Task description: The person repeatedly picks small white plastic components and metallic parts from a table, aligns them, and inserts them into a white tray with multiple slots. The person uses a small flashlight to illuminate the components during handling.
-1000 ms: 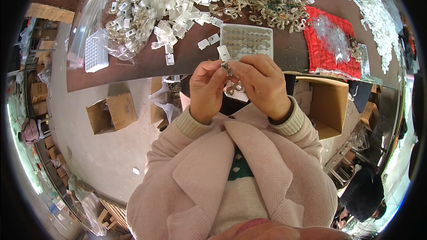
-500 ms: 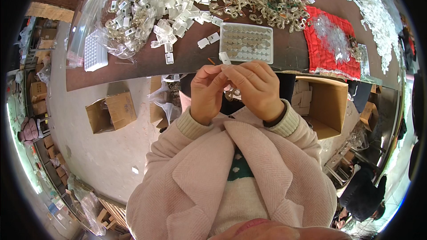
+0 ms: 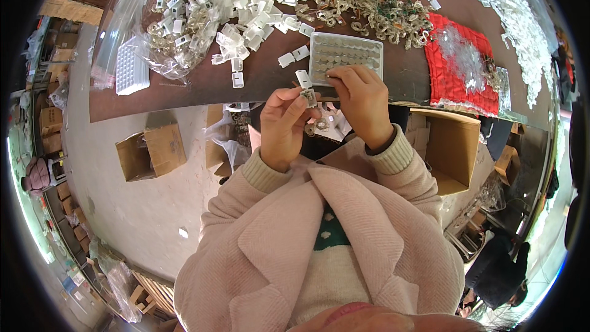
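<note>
My left hand is closed in a pinch on a small white plastic case, its open side showing small parts inside. Coiled clear wire hangs below those fingers. Just beyond lies another small white case at the table edge. My right hand reaches over the near side of a white tray holding rows of round, flat, silvery discs like button cells. Its thumb and forefinger are pinched together; whatever is between them is too small to make out.
White cases are heaped at the back, beside a pile of coiled wires. A red cloth with clear bits lies right; a clear bag and white trays lie left. Cardboard boxes stand below the table.
My hands were together over the case. Now the right hand has moved up and right to the tray, while the left keeps hold, exposing the case's inside.
</note>
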Demonstrator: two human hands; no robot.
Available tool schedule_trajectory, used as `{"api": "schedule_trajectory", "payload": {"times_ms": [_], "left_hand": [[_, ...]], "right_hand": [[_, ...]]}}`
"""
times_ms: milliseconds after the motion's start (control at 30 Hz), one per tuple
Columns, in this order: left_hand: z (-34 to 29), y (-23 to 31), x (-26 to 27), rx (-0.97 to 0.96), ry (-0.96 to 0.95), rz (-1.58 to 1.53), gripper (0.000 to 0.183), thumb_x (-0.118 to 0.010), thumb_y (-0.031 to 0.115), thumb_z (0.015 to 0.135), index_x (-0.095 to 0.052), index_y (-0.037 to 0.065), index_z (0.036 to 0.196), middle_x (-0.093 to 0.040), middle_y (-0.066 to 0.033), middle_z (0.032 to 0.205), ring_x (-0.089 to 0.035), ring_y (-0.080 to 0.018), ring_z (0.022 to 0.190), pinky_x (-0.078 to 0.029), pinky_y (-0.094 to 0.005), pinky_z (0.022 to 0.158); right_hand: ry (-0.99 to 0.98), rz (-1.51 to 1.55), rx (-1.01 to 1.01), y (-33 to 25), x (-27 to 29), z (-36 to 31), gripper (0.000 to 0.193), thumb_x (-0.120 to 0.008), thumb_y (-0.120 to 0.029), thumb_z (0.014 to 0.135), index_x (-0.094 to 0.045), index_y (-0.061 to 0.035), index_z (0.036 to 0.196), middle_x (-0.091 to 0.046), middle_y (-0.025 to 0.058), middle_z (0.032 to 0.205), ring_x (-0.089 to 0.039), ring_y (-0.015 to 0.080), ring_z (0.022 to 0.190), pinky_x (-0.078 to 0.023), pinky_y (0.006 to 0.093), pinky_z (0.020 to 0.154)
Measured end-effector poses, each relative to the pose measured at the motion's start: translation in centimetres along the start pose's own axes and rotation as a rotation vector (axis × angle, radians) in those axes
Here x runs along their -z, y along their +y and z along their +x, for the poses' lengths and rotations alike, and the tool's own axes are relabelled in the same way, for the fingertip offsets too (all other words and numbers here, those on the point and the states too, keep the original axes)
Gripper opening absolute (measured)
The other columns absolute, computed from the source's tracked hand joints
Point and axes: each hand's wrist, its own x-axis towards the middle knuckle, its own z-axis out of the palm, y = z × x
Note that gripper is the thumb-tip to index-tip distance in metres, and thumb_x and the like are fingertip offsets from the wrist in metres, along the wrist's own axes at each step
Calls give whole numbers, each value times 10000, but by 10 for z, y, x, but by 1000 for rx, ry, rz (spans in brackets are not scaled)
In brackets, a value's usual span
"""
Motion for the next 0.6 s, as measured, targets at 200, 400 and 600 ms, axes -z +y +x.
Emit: {"api": "schedule_trajectory", "payload": {"times_ms": [200, 400, 600], "left_hand": [[2, 0, -10, 21, -80, -60, 115, -600, 58, 1002, -614, 48, 1116, -709, -133, 1058, -689, -207, 858, -575, -348, 783], [-2, 3, -10, 79, -71, -22, 89, -595, 109, 1016, -609, 58, 1088, -703, -92, 1030, -681, -168, 802, -579, -325, 756], [-6, -1, -10, 61, -45, -89, 96, -606, 107, 1008, -632, 58, 1086, -709, -87, 1003, -675, -154, 773, -571, -290, 719]], "right_hand": [[72, 204, 36, -26, 7, -4, 177, -710, 6, 783, -700, -62, 946, -707, 85, 907, -664, 293, 802, -537, 380, 712], [-11, 269, 20, -27, 15, -5, 158, -729, 2, 777, -716, -56, 923, -709, 86, 913, -664, 287, 803, -531, 365, 714], [1, 399, 41, -30, 16, -15, 221, -738, -10, 818, -742, -36, 1037, -697, 115, 998, -662, 278, 837, -529, 335, 731]]}}
